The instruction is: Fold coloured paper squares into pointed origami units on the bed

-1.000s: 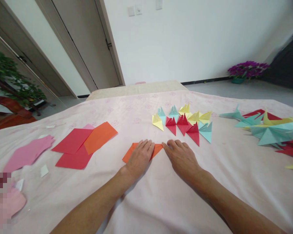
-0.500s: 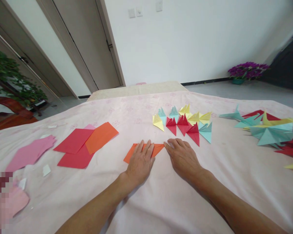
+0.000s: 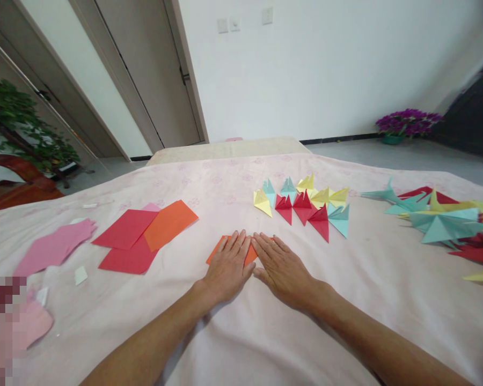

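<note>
A folded piece of orange paper point(image 3: 214, 254) lies flat on the cloth in front of me, mostly covered by my hands. My left hand point(image 3: 228, 265) rests palm down over its middle, fingers stretched out. Beside it, my right hand point(image 3: 284, 268) lies flat across the paper's right part, fingers extended and the thumbs of both hands close together. Just beyond my right hand stand several small folded paper cranes in red point(image 3: 319, 219), yellow point(image 3: 262, 202) and light blue point(image 3: 339, 217).
Left of my hands lie red paper sheets point(image 3: 124, 229), an orange sheet point(image 3: 172, 224) and pink sheets point(image 3: 52, 247), with a white scrap point(image 3: 81, 275). At the right is a pile of opened paper cranes point(image 3: 443, 224). A pink patterned tablecloth point(image 3: 241, 343) covers the table.
My right hand has moved left from the paper's right tip and now lies flat on the paper against my left hand. The left hand stays on the paper.
</note>
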### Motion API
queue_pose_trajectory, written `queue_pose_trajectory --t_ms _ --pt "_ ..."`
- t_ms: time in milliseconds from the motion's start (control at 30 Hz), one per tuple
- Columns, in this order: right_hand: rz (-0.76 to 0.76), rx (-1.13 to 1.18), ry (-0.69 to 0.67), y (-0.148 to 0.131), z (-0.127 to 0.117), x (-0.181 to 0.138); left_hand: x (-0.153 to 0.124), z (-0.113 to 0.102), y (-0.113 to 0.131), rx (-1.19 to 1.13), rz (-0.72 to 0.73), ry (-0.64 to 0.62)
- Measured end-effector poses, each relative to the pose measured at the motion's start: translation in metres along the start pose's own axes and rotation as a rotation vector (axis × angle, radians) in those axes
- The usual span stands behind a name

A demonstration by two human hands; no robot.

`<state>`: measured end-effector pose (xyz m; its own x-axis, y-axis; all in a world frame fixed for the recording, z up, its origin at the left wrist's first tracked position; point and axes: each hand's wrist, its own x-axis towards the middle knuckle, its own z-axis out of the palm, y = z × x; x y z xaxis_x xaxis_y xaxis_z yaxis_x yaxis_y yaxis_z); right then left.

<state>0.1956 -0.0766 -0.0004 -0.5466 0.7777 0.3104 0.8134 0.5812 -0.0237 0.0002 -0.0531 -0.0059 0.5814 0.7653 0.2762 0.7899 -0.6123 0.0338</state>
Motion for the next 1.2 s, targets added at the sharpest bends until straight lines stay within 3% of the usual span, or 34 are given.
queue_pose_trajectory --t_ms 267,400,500,667,867,967,1067,1200 --pt "0.106 -0.061 -0.040 0.004 -0.003 -0.003 -0.021 -0.011 -0.047 -0.029 -0.061 -0.055" --pt "0.226 -0.050 -0.030 0.009 -0.003 -0.006 -0.024 -0.017 -0.081 -0.239 -0.018 -0.047" --pt "0.231 0.030 -0.005 0.010 -0.005 -0.005 -0.016 -0.020 -0.094 -0.349 -0.006 -0.032" --pt "0.125 0.182 0.076 0.009 -0.012 -0.001 0.014 -0.016 -0.088 -0.451 0.037 0.034" --pt "0.049 0.350 0.182 0.017 -0.014 -0.003 0.036 -0.010 -0.067 -0.744 -0.365 0.074" --pt "-0.006 0.426 0.210 0.021 -0.017 -0.004 0.038 -0.011 -0.064 -0.904 -0.470 0.063" --pt "0.035 0.473 0.251 0.022 -0.022 -0.006 0.037 -0.015 -0.064 -1.020 -0.518 0.033" --pt "0.222 0.455 0.227 0.020 -0.025 -0.005 0.036 -0.018 -0.063 -1.141 -0.562 0.046"
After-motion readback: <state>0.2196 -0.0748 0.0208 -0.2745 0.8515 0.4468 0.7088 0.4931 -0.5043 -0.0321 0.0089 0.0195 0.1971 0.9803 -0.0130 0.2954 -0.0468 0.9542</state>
